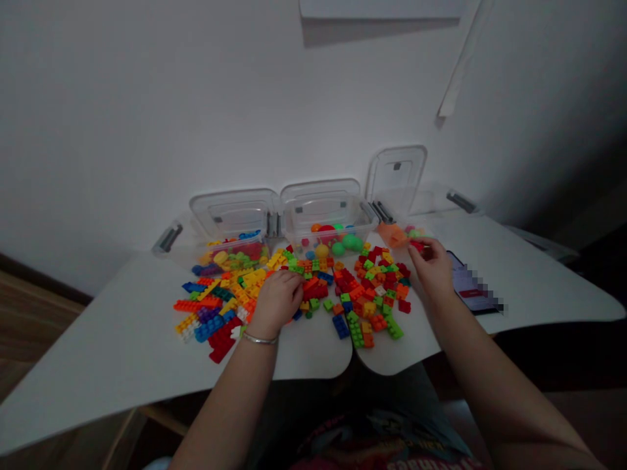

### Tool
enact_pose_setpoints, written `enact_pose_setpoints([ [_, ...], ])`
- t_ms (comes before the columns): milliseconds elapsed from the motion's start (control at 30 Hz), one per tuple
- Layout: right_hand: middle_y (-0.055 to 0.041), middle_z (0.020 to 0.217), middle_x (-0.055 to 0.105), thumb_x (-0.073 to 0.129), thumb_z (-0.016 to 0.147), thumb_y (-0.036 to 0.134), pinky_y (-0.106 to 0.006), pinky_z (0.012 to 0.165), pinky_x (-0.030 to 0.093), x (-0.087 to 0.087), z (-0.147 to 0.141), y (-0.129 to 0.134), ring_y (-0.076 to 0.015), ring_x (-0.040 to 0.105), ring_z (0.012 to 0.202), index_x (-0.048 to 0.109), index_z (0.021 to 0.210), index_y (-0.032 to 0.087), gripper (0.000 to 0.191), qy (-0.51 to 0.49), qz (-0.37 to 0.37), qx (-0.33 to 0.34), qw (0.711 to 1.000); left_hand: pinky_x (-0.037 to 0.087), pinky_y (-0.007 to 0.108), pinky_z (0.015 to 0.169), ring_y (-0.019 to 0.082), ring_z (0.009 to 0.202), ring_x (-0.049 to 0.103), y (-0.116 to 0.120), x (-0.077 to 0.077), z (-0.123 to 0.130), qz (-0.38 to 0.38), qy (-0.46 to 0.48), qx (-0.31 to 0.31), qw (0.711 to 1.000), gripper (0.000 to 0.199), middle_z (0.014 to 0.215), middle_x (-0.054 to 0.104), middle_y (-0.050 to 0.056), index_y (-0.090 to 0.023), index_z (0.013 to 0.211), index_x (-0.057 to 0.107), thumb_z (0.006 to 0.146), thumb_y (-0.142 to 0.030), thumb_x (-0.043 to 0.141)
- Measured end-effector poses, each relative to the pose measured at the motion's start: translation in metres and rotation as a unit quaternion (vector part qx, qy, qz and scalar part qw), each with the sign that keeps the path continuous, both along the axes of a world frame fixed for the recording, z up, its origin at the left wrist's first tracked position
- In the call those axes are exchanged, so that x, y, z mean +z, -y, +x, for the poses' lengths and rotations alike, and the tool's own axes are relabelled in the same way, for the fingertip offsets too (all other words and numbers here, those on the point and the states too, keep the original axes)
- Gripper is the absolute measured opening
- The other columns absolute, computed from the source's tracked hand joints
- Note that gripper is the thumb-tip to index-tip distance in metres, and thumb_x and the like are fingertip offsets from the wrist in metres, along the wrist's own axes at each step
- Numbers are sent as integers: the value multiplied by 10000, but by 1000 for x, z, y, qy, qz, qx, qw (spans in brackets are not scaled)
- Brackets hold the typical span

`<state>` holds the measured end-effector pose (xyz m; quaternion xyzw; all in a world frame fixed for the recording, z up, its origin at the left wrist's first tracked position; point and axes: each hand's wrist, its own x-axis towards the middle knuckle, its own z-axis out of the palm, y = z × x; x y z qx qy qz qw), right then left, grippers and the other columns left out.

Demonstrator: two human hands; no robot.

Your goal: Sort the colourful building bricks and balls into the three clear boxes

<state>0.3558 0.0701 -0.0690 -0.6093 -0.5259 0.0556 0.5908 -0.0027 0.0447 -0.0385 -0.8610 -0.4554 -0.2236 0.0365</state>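
My left hand rests low over the middle of a pile of toy building bricks, palm down. Its fingers are curled together beside some red bricks, and whatever may be in them is hidden. Farther right, my right hand pinches a small red brick between thumb and fingers. This hand is just above the table, close to the right-hand clear box, where an orange piece shows. More small bricks in red, green, orange and blue spread between my hands.
Three clear plastic boxes stand along the wall with lids raised: the left box has mixed pieces, the middle box colourful balls, the right box a few pieces. A phone lies right of my right hand. White tabletops meet in front.
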Motion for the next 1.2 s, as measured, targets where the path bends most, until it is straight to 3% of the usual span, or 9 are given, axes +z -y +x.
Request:
enact_pose_setpoints([
  [100, -48, 914, 685, 657, 751, 423, -327, 686, 507, 23, -1, -1, -143, 568, 680, 659, 972, 191, 320, -11, 39, 13, 999, 505, 415, 922, 237, 938, 619, 0, -1, 0, -3, 1, 2, 1000, 215, 961, 727, 68, -163, 951, 701, 876, -150, 501],
  [333, -66, 1014, 658, 610, 794, 276, -371, 767, 551, 100, 16, -21, -166, 641, 853, 635, 1060, 201, 277, -60, 224, 9, 973, 504, 401, 916, 228, 928, 619, -2, -2, 0, 0, 6, -1, 1000, 203, 956, 729, 63, -175, 945, 698, 882, -158, 505],
  [433, -79, 1135, 613, 636, 762, 235, -398, 821, 554, 116, 27, -38, -177, 655, 910, 623, 1082, 222, 320, -33, 248, -18, 968, 507, 402, 905, 231, 930, 619, -2, -1, 0, 0, 1, 1, 1000, 200, 949, 728, 66, -177, 930, 697, 883, -159, 503],
  [533, -73, 1160, 602, 635, 776, 280, -413, 821, 561, 116, 33, -55, -191, 662, 922, 612, 1079, 252, 306, -13, 218, -33, 975, 506, 407, 905, 234, 930, 618, -2, 0, -1, -5, -5, 0, 1000, 197, 952, 728, 69, -178, 928, 696, 883, -163, 505],
  [733, -63, 991, 680, 618, 768, 324, -404, 810, 557, 96, 36, -79, -194, 661, 848, 608, 1044, 216, 296, 44, 122, -38, 991, 510, 408, 899, 238, 927, 617, -4, -3, -2, 2, -4, -3, 1000, 207, 946, 723, 70, -174, 942, 695, 887, -174, 496],
  [933, -87, 999, 714, 605, 740, 284, -410, 834, 534, 77, 35, -80, -208, 668, 838, 617, 1056, 189, 330, 85, 20, -54, 995, 508, 412, 921, 229, 927, 622, -4, -3, -2, 6, 6, -7, 1000, 218, 944, 726, 68, -180, 935, 698, 889, -181, 485],
  [1200, -100, 982, 731, 592, 758, 336, -447, 883, 498, 72, 33, -76, -247, 674, 891, 665, 1063, 176, 352, 162, -18, -85, 983, 515, 425, 901, 240, 927, 619, -4, -1, 0, -6, 0, -1, 1000, 238, 941, 726, 78, -174, 944, 701, 893, -194, 469],
])
